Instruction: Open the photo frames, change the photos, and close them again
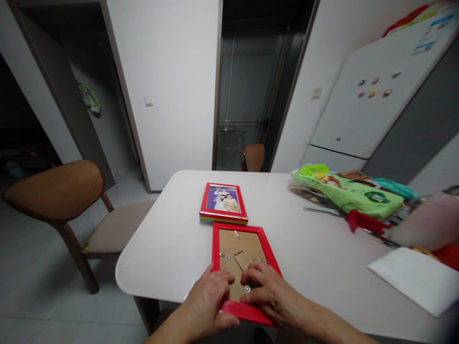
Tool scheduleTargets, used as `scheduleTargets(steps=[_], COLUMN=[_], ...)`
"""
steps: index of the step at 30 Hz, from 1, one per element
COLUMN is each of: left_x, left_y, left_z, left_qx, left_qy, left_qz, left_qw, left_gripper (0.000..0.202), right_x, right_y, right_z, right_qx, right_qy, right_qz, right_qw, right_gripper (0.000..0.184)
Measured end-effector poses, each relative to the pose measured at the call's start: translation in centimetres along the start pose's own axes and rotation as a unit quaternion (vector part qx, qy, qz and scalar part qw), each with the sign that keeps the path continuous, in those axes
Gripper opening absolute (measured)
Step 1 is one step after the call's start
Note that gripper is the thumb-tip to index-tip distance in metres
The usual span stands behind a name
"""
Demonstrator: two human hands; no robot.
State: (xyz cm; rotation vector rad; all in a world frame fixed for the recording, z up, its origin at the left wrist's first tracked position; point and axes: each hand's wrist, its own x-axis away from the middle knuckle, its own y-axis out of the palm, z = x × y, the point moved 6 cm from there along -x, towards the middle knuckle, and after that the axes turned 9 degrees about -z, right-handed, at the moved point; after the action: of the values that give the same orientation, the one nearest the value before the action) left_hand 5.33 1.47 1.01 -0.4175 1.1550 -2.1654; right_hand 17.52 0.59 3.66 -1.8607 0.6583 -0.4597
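A red picture frame (239,251) lies face down at the near edge of the white table (172,239), its brown backing board and small metal clips showing. My left hand (210,298) rests on its near left part, fingers curled against the backing. My right hand (270,291) lies on its near right part, fingertips pressing near a metal clip. Beyond it, a stack of frames (223,203) lies face up, the top one red with a photo of people.
A wooden chair (68,205) stands left of the table. Green and teal packets (349,193), a red object (366,222) and white paper (418,279) crowd the right side. A white fridge (373,95) stands behind, with a dark doorway (251,91) ahead.
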Motion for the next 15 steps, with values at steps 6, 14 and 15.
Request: scheduleTargets(steps=[6,14,15], left_x=[0.0,-2.7,-2.8], left_y=[0.1,3.3,3.5], left_z=[0.5,2.7,2.9], left_qx=[-0.019,-0.061,-0.053], left_qy=[-0.022,-0.014,-0.001], left_qz=[0.003,0.0,0.002], left_qw=[1.0,0.998,0.999], left_gripper=[0.039,0.049,0.048], right_x=[1.6,8.0,8.7], right_y=[0.0,2.0,2.2], right_z=[2.2,8.3,8.1], right_qx=[-0.07,-0.316,-0.356], right_qy=[0.073,0.326,0.336], right_qz=[0.077,0.351,0.371], right_qw=[0.992,0.819,0.789], right_gripper=[0.031,0.045,0.044])
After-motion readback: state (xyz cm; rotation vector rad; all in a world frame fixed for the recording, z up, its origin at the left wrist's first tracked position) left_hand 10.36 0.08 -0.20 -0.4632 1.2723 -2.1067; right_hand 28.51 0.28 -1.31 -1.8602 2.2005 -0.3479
